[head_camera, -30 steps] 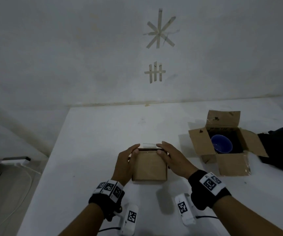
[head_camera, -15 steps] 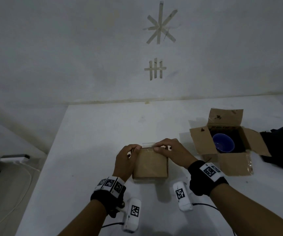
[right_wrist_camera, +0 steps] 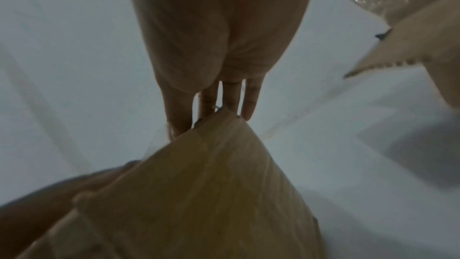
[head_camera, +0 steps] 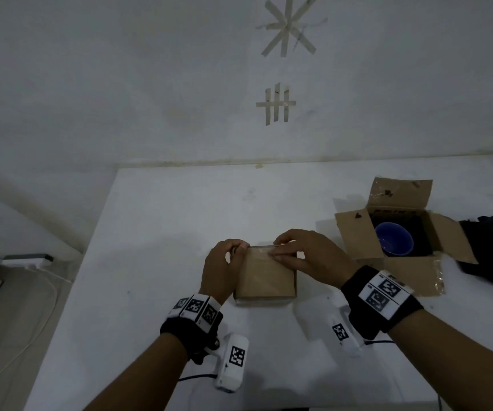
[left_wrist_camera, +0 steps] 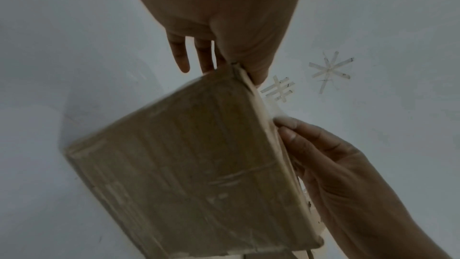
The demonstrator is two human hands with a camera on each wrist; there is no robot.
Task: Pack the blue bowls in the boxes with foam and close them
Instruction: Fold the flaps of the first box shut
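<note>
Your wristbands point(head_camera: 384, 295) are black with black-and-white checkered tags; between your hands sits a plain brown box point(head_camera: 264, 277), and right of them a blue bowl point(head_camera: 393, 243).

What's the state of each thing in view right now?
Closed box: flaps down, flat on the table, both hands at its far edge.
Open box: four flaps spread, upright.
Bowl: upright, inside the open box.
Left hand: fingers curled at the closed box's far left corner.
Right hand: fingers pressing on its top far edge.
Dark cloth: bunched, right of the open box.
</note>
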